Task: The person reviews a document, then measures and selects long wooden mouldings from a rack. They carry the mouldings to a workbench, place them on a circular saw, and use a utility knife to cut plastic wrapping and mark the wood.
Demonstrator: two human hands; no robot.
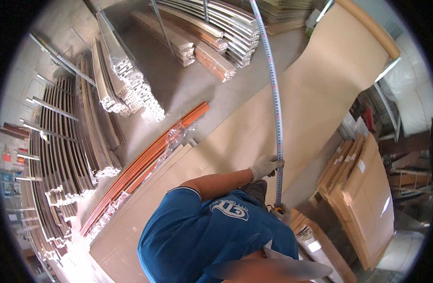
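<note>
A tape measure's pale blade (274, 94) runs from beside my body to the far top edge, over a long brown sheet of cardboard or heavy paper (315, 89). My left hand (264, 167), in a whitish glove, reaches across from the left with its fingers closed on the blade. A small dark thing shows under those fingers, too hidden to name. Nearer my body, my right hand (283, 215), also gloved, is closed around the yellow-and-black tape case (277, 208). My blue sleeve and shirt cover part of the sheet's near end.
A brown roll (370, 28) lies at the sheet's far right end. Orange-brown strips (145, 165) lie along its left side. Bundles of long profiles (127, 70) and a rack (56, 141) stand left. Flat cardboard packs (363, 198) lean at the right.
</note>
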